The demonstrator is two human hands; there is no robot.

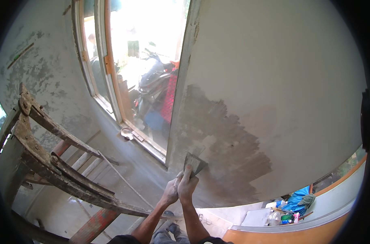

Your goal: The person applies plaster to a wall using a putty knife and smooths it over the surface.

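A flat putty knife [196, 163] lies with its blade against the wall, close to the lower corner of the window frame. My right hand [188, 186] is closed around its handle, thumb stretched along the blade. Pressed against that hand, my left hand [171, 192] is also closed at the handle, its fingers partly hidden. Around the blade, a rough-edged darker grey-brown patch [233, 152] spreads over the wall, next to a smooth paler wall surface [282, 69]. Both hands look dusty.
A worn, plaster-spattered ladder [67, 164] stands at the left. A window frame [179, 87] borders the wall; a motorcycle [154, 77] is outside. On the sill sits a small round container [127, 133]. Lower right, a blue plastic bag [297, 200] and a clear jar [274, 218] lie among clutter.
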